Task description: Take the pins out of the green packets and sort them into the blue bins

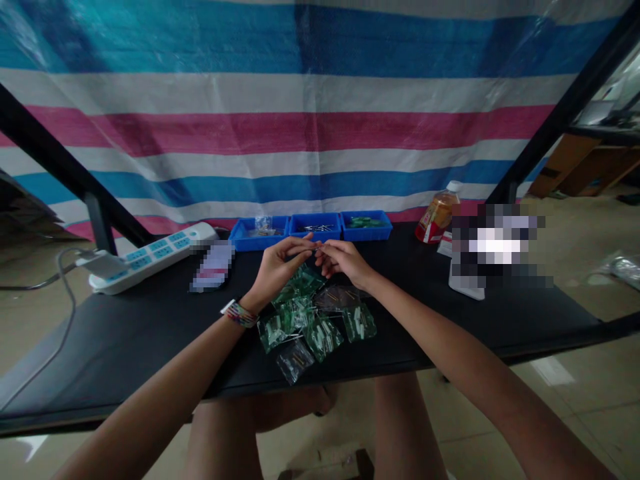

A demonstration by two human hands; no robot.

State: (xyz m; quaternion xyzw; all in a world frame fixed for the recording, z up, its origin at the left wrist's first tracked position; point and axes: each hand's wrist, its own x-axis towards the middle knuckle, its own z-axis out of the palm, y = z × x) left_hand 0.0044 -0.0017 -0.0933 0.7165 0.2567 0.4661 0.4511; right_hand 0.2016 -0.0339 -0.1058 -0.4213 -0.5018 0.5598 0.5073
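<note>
My left hand (280, 265) and my right hand (343, 261) meet above the black table (125, 333), fingertips pinched together on a tiny thin part between them that is too small to name. Under and in front of both hands lies a heap of small clear plastic bags (310, 320) with green and white components inside. A beaded bracelet (241, 313) circles my left wrist. Behind the hands stand three blue trays in a row (316, 227), each with small parts in it.
A white power strip (150, 257) with a cable lies at the back left. At the back right stands an orange-brown drink bottle (439, 215). A striped tarp hangs behind the table, between black frame posts. My knees show under the table's front edge.
</note>
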